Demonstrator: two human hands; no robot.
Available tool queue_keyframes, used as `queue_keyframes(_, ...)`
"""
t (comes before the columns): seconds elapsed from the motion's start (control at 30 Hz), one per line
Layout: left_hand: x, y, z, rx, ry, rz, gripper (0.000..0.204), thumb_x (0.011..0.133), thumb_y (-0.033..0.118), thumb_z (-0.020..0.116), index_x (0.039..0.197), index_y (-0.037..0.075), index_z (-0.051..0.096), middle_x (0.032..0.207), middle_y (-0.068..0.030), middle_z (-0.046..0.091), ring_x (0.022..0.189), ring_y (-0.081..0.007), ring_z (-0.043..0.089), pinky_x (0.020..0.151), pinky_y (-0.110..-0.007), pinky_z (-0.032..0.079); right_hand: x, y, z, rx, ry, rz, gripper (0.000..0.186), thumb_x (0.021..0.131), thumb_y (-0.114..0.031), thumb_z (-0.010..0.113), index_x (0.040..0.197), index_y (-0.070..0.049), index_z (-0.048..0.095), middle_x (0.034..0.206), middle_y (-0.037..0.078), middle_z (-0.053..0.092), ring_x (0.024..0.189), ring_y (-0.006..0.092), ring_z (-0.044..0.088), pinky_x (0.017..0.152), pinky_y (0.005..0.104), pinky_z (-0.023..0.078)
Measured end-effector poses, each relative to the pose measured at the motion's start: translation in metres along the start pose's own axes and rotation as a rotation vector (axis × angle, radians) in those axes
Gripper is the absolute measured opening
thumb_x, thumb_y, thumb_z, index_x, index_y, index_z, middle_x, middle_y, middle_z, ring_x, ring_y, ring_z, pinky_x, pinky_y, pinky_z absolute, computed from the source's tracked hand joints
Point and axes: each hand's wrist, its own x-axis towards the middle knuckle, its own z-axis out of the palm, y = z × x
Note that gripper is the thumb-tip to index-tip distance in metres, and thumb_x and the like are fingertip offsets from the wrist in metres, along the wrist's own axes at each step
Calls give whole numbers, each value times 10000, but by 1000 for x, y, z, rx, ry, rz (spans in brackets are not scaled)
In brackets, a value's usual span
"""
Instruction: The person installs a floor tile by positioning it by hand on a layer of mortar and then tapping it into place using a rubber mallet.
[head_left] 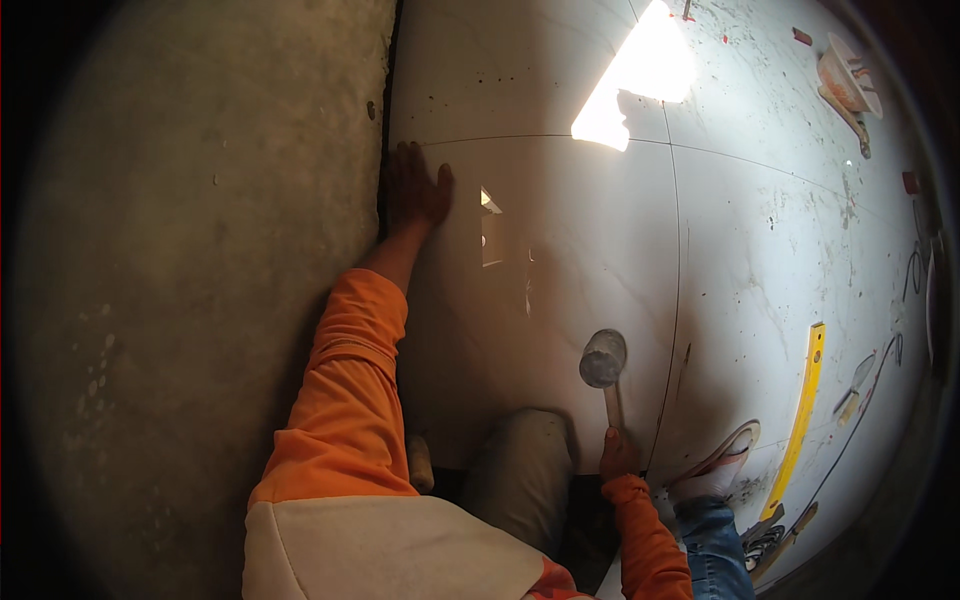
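Observation:
My left hand lies with fingers spread on a large pale, veined tile, at its far-left corner beside the rough grey concrete wall or surface. My right hand grips the wooden handle of a rubber mallet, whose grey head rests on or just over that tile, near a seam on its right. A knee in grey trousers is on or by the tile's near edge, with a short rounded object beside it, partly behind my left arm.
A foot in a sandal under blue jeans stands right of the mallet. Farther right lie a yellow level, a trowel, cables and assorted tools. A stained bowl sits at the back right. Bright light patches reflect on the tiles.

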Motion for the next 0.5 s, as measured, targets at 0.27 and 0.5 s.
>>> queue_keyframes(0.27, -6, -14, -8, 23, 38, -12, 730, 905, 462, 386, 1428, -25, 240, 1493, -228, 209, 1393, -371, 170, 1146, -447, 128, 20, -111, -46, 180, -22, -520, 538, 863, -520, 505, 748, 4, 555, 687, 229, 575, 698, 453, 578, 631, 495, 448)
queue_keyframes(0.5, 1, 0, -25, -38, 10, -9, 717, 903, 453, 390, 1422, -23, 256, 1490, -225, 219, 1389, -372, 177, 1146, -449, 134, 60, -142, -41, -36, 64, -324, 506, 851, -533, 527, 736, -43, 573, 640, 227, 553, 663, 430, 589, 612, 481, 461)
